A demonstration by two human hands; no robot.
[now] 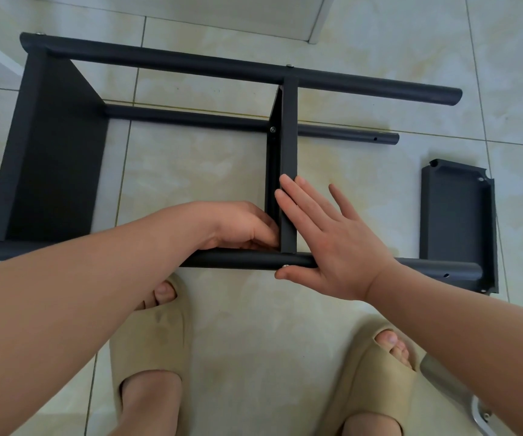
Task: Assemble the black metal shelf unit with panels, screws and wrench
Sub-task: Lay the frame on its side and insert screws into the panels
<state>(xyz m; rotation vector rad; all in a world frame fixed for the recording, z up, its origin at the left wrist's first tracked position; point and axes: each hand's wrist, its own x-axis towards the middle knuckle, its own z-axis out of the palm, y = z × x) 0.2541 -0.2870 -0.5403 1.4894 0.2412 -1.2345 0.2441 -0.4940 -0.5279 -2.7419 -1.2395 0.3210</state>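
While the right hand (332, 243) lies flat — fingers straight — on the matte black middle panel (288, 146) and round tube (244, 259), the left hand (238, 226) curls into their corner, its grip hidden.

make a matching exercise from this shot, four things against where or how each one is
1 left hand
2 right hand
3 loose panel
4 slippers

a lying on the floor, far right
b fingers straight, flat against the middle panel
c fingers curled left of the middle panel
d beige, being worn

Pairs: 1-c, 2-b, 3-a, 4-d
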